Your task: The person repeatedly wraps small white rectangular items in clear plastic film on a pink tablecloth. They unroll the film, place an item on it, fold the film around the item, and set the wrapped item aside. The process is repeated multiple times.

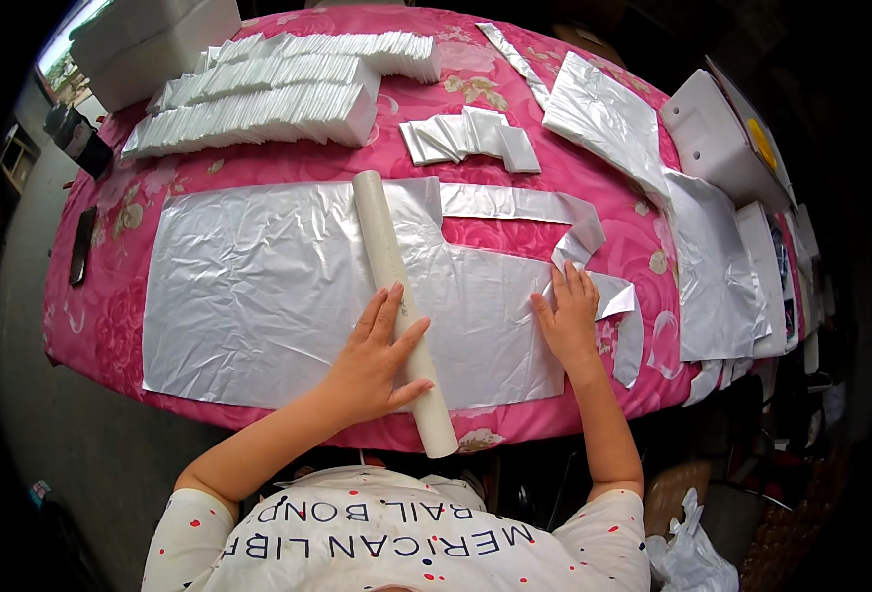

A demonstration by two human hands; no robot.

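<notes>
A thin silvery-white plastic sheet (248, 296), shaped like an apron with long strap strips (505, 202) at its right end, lies spread before me. Across it, slightly slanted, rests a pale rigid tube (379, 227) whose near end reaches past the table edge. My left hand (381, 360) lies on the tube with fingers spread, the thumb against its lower part. On the sheet's right edge, beside the straps, my right hand (571, 311) rests flat with its fingers stretched out. Neither hand is closed around anything.
Long rows of folded white packets (258, 113) stand at the far left, before a white foam box (150, 49). Several folded squares (470, 136) lie beyond the sheet. More plastic sheets (717, 276) hang at right. A phone (82, 245) and dark bottle (78, 138) are left.
</notes>
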